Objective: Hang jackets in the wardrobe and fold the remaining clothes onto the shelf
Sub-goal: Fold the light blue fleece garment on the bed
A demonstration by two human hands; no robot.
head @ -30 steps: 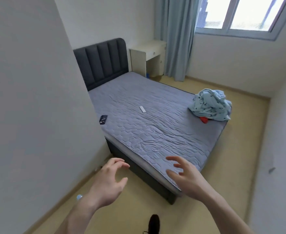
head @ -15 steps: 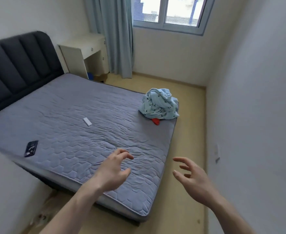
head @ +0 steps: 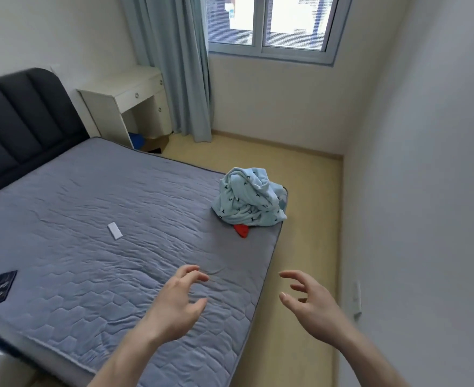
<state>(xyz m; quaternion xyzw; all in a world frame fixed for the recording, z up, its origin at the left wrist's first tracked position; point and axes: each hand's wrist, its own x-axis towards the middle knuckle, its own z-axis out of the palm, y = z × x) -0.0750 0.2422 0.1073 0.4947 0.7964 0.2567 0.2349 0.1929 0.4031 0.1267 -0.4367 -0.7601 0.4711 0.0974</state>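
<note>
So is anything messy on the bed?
Yes. A light blue garment lies crumpled in a heap at the mattress corner, with something red poking out beneath it. Both hands are empty.

A crumpled light-blue garment of soft fabric, printed with small dark marks [head: 249, 199], sits heaped in a loose mound on the bed, ahead of both hands and well apart from them, nearer the line of the right hand [head: 312, 307] than the left hand [head: 174, 304]. Its folds rise in a twisted peak on the side away from the hands and spread lower toward them. A small red cloth piece [head: 241, 229] pokes out from under the heap's near edge, touching it, on the side facing the hands; what kind of garment it is cannot be told.
</note>
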